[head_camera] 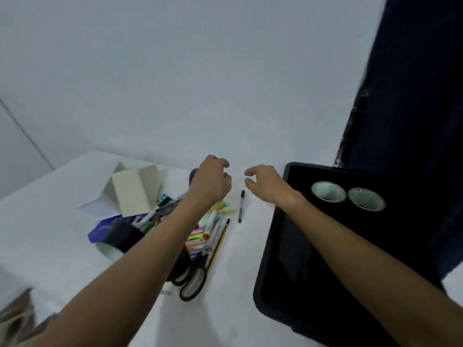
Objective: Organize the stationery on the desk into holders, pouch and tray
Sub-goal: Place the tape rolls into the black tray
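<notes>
head view: my left hand and right hand hover loosely curled, holding nothing, above a black pen on the desk. stationery pile lies under my left forearm; black tray holds two cups.

White desk, seen from above. Left hand and right hand: both raised over the far edge, fingers loosely curled, holding nothing. Black pen: lying alone between the hands. Heap of markers and highlighters: beneath the left forearm. Scissors: at the heap's near end. Black tray: on the right, carrying two round holders. Grey folded card: far left.
</notes>
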Demonstrator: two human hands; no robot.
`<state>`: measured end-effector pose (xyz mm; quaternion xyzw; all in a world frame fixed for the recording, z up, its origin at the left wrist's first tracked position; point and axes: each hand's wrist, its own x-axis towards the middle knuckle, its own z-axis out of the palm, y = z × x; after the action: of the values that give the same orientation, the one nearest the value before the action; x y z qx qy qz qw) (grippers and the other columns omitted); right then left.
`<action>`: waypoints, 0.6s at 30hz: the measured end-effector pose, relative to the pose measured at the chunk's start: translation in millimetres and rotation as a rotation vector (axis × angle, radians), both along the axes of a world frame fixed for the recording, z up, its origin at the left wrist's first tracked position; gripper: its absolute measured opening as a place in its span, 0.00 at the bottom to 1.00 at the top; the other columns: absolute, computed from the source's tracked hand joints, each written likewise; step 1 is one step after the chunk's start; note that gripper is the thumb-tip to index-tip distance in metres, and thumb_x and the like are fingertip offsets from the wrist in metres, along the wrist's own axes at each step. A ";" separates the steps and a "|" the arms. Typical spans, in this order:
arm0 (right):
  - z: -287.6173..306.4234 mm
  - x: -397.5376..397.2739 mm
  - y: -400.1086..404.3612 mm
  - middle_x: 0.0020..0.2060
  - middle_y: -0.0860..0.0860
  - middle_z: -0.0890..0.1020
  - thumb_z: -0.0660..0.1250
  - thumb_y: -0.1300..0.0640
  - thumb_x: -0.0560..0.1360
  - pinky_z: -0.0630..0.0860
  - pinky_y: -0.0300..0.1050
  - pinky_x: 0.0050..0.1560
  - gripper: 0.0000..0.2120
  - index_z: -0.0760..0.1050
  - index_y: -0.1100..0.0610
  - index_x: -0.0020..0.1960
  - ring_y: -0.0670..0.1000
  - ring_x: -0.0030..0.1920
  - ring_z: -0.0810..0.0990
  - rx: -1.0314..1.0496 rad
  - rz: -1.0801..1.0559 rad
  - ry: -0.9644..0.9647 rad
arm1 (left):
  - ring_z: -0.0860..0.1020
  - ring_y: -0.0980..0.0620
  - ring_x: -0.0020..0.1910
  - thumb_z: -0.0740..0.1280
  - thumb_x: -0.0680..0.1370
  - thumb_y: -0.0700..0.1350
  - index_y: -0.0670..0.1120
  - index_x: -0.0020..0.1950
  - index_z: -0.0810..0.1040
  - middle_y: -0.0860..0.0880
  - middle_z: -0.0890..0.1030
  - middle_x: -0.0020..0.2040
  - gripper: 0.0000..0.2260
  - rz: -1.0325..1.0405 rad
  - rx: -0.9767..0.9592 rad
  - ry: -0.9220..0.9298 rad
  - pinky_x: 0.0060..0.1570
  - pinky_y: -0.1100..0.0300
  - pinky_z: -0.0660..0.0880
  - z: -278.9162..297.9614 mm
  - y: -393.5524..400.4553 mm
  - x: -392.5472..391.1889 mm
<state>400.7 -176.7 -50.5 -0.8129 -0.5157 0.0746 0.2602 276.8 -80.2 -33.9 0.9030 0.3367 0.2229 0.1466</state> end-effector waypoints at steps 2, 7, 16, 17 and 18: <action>-0.7 -24.6 31.8 0.65 0.56 0.76 0.61 0.57 0.78 0.68 0.44 0.65 0.17 0.74 0.62 0.65 0.54 0.65 0.74 0.010 0.058 0.062 | 0.76 0.43 0.59 0.62 0.76 0.39 0.43 0.62 0.78 0.41 0.74 0.63 0.15 0.138 -0.008 0.020 0.58 0.57 0.70 2.2 25.8 -46.5; -17.7 -55.1 89.9 0.55 0.60 0.81 0.65 0.58 0.76 0.72 0.40 0.50 0.12 0.79 0.64 0.54 0.58 0.55 0.79 0.019 0.051 0.154 | 0.76 0.41 0.59 0.62 0.74 0.39 0.43 0.64 0.76 0.40 0.75 0.64 0.18 0.427 -0.114 0.149 0.57 0.55 0.72 -11.1 70.3 -149.8; -49.4 -58.0 143.5 0.61 0.62 0.76 0.68 0.51 0.75 0.74 0.48 0.55 0.26 0.68 0.66 0.67 0.61 0.60 0.76 -0.028 -0.190 0.489 | 0.81 0.43 0.36 0.61 0.77 0.59 0.40 0.61 0.60 0.39 0.78 0.47 0.26 0.841 -0.571 0.042 0.32 0.57 0.77 -53.9 65.6 -220.7; -51.0 -60.4 147.8 0.62 0.62 0.76 0.68 0.52 0.75 0.75 0.49 0.58 0.26 0.67 0.66 0.67 0.61 0.61 0.75 -0.014 -0.203 0.506 | 0.80 0.42 0.36 0.62 0.77 0.58 0.40 0.59 0.59 0.39 0.79 0.46 0.24 0.826 -0.571 -0.022 0.29 0.58 0.76 -58.0 63.2 -221.0; -52.6 -61.2 150.0 0.62 0.62 0.76 0.68 0.53 0.75 0.75 0.51 0.61 0.26 0.68 0.66 0.67 0.61 0.61 0.75 -0.005 -0.214 0.514 | 0.80 0.42 0.37 0.62 0.77 0.55 0.40 0.57 0.59 0.39 0.79 0.45 0.21 0.807 -0.561 -0.081 0.29 0.57 0.76 -62.4 61.6 -219.8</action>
<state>339.5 -26.6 -103.1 -0.8178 -0.3437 0.2518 0.3869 57.0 -18.7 -96.3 0.6171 0.7006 0.1976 0.2989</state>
